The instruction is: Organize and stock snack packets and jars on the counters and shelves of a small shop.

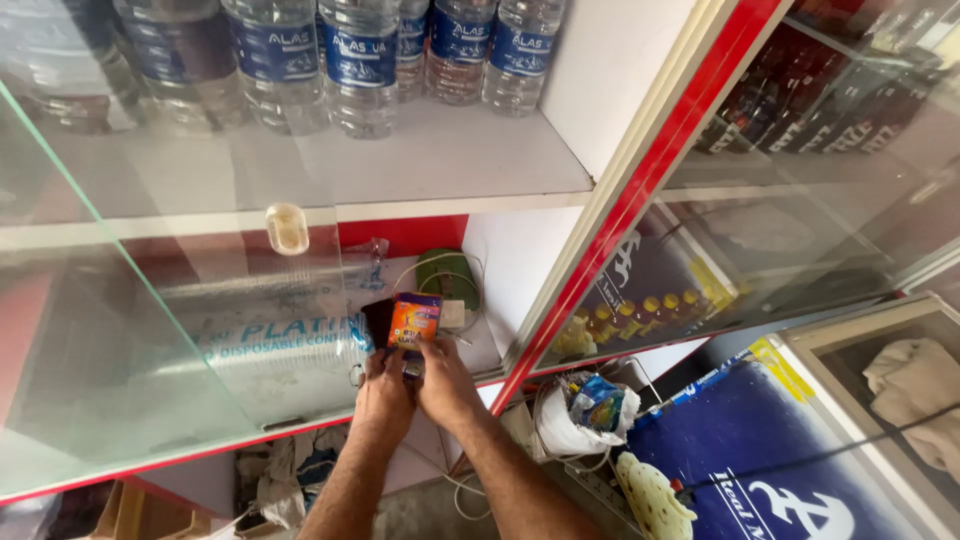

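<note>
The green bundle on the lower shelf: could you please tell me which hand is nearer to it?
Right. The right hand holds the colourful sachet just below the green bundle. The left hand sits further left, at the dark packet.

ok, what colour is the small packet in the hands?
Mostly orange with a purple top edge: the small packet, held by both hands at the shelf opening. The head view shows it.

Bright, even daylight fills the scene, pale reflections washing over the clear sliding glass cabinet pane (150, 340) and the slanted glass door on the right (800, 200), while wide-angle distortion bends the edges and shadows stay faint.
</note>
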